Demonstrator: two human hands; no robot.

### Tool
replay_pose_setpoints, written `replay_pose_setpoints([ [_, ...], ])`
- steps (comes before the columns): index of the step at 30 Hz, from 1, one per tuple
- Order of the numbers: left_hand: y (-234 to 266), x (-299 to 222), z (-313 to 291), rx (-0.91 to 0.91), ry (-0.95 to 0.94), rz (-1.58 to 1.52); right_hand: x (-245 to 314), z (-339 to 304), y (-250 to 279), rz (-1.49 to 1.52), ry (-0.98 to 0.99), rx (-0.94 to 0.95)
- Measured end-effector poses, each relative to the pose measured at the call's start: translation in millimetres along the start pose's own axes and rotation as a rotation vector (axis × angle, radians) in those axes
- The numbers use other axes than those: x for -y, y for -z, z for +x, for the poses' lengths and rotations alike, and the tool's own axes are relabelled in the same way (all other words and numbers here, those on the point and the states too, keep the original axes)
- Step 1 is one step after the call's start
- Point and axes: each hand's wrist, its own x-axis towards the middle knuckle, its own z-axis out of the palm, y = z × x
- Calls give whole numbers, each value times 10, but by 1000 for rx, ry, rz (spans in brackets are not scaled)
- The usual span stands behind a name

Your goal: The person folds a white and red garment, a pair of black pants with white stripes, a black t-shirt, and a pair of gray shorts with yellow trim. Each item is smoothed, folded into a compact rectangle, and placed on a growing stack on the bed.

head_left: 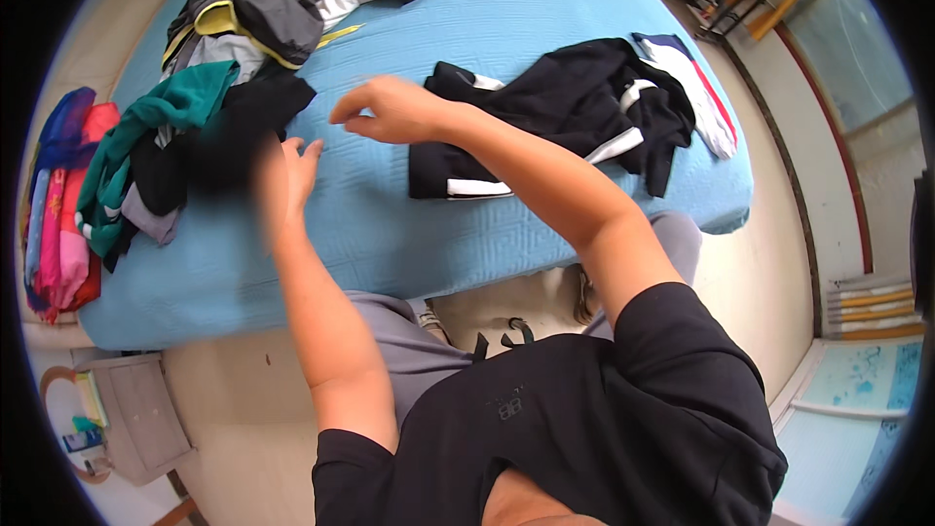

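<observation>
My left hand [287, 183] is at the edge of a black garment [229, 151] on the left of the bed. Both are smeared by motion, so I cannot see whether the fingers grip the cloth. In the air above the bed my right hand [390, 109] is open and holds nothing, its fingers slightly bent and the thumb apart. To its right, black clothing with white stripes [555, 107] lies spread out. A teal garment [161, 102] lies left of the black one, with a greyish-purple cloth [151, 217] below it.
A blue-covered bed [321, 263] stands before me. Farther back lie a grey garment with yellow trim [278, 15] and several more clothes. Folded colourful fabrics [63, 205] stack at the left edge; a white, red and navy garment [696, 93] lies far right. A small cabinet [136, 414] stands lower left.
</observation>
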Motion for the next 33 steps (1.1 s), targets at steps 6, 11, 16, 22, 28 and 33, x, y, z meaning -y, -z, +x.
replay_pose_setpoints([
  [6,-186,-512,-302,244,-234,-471,125,-1643,1027,-555,-121,-406],
  [11,-630,-1208,-803,235,-407,-425,-341,-3082,1646,-981,-716,-856],
  [16,-903,-1140,-589,179,-45,-871,-677,-3631,1753,-479,-1252,-653],
  [22,-772,-1439,-564,568,13,-1317,-795,-3590,1590,-663,-1019,-460],
  [28,-306,-1002,-407,63,-161,-1562,-943,-3550,1820,-575,-537,-894],
  [33,32,-491,-294,-456,-172,-1356,-689,-3481,2104,-843,-382,-1002],
])
